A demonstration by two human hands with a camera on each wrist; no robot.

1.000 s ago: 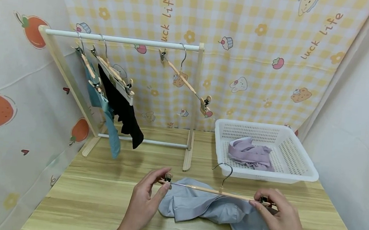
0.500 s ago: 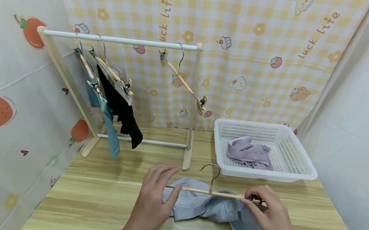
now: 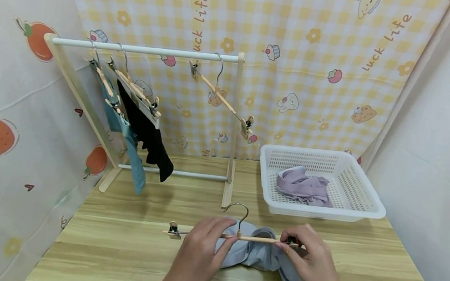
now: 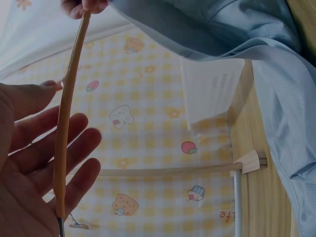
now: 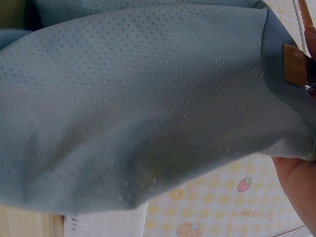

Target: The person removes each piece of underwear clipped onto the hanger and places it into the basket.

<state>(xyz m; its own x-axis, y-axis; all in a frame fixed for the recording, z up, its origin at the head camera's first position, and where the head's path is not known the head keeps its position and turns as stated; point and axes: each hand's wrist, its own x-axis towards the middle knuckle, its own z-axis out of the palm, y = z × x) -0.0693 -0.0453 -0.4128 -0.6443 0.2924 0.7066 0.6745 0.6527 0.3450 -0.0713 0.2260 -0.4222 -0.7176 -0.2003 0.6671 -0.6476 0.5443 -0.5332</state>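
Note:
A wooden clip hanger (image 3: 256,239) with a metal hook lies level just above a crumpled grey-blue garment (image 3: 258,256) on the wooden table (image 3: 115,248). My right hand (image 3: 291,245) pinches the hanger's right clip. My left hand (image 3: 221,237) lies over the bar near its middle, and the left clip (image 3: 173,230) juts out free beyond it. In the left wrist view the left hand (image 4: 42,158) has straight, spread fingers, with the bar (image 4: 66,123) running across them. The right wrist view is filled by the garment (image 5: 138,108) and its brown tag (image 5: 295,64).
A white basket (image 3: 362,205) at the back right holds a lilac garment (image 3: 302,187). A small wooden rack (image 3: 148,50) at the back left carries a teal garment (image 3: 132,158), a black one (image 3: 151,137) and a bare clip hanger (image 3: 221,99).
The hanger and both hands have shifted left. My left hand let go of the left clip and slid inward along the bar. The garment has bunched up under the hanger.

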